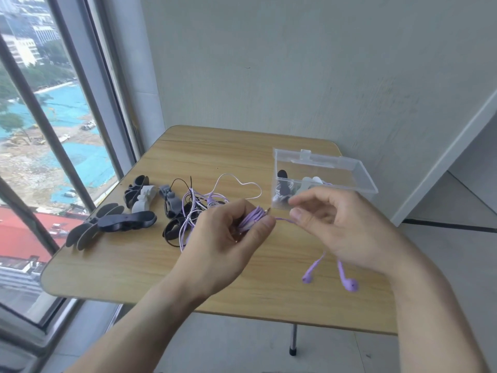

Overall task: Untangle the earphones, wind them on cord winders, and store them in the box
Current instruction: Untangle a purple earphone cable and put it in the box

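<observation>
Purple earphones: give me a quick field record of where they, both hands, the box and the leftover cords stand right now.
left hand: grips the wound purple cord bundle
right hand: pinches the free purple strand
earbuds: two, hanging loose below the right hand
clear box: lid up, wound sets inside
tangle: purple, white and black cords on the table
spare winders: black, grey, white, left of the tangle

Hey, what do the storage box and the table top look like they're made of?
The box looks like clear hard plastic: you see the wound earphones through its glossy walls. The table top shows a pale wood grain with a matte finish; whether it is real wood or a printed laminate cannot be told from here.
</observation>
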`<act>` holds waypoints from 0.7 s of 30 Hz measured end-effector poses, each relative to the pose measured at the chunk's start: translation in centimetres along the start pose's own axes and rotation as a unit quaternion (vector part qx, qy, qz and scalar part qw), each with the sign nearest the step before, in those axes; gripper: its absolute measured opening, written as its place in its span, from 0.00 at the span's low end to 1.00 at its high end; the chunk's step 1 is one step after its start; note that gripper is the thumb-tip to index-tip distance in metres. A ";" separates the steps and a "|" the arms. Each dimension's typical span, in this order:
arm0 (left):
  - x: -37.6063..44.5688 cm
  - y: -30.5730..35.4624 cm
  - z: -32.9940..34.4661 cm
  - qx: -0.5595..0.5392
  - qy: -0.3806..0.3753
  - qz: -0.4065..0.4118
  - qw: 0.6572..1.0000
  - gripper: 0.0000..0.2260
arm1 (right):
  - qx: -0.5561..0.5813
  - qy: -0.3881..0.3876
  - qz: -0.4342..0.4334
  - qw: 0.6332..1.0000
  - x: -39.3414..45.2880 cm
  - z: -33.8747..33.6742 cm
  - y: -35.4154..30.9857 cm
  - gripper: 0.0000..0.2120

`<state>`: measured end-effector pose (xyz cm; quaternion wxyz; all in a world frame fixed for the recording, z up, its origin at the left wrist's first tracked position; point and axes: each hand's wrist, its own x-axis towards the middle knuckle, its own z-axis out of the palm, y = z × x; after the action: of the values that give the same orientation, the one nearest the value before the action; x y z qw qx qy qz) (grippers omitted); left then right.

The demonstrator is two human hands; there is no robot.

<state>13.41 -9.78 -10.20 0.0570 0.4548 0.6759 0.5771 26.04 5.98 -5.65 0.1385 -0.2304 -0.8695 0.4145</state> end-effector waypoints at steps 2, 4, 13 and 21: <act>-0.2 0.4 0.2 -0.028 0.007 -0.003 1.000 0.17 | 0.030 -0.052 -0.016 0.998 -0.1 0.3 -0.4 0.06; -0.3 0.8 0.2 -0.059 0.014 -0.008 0.998 0.15 | 0.077 -0.109 -0.040 0.990 -0.4 0.7 -1.0 0.09; -0.3 1.0 -0.1 -0.035 0.063 -0.037 0.997 0.22 | 0.117 -0.108 -0.035 0.987 -0.3 1.7 -2.5 0.10; 0.3 0.4 -0.6 -0.132 -0.184 -0.245 0.943 0.25 | -0.043 -0.070 0.019 0.996 -0.3 0.1 -1.3 0.09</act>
<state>13.06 -10.10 -9.57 0.3797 0.3621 0.6616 0.5357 25.89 5.01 -4.68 0.0592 -0.2234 -0.8895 0.3941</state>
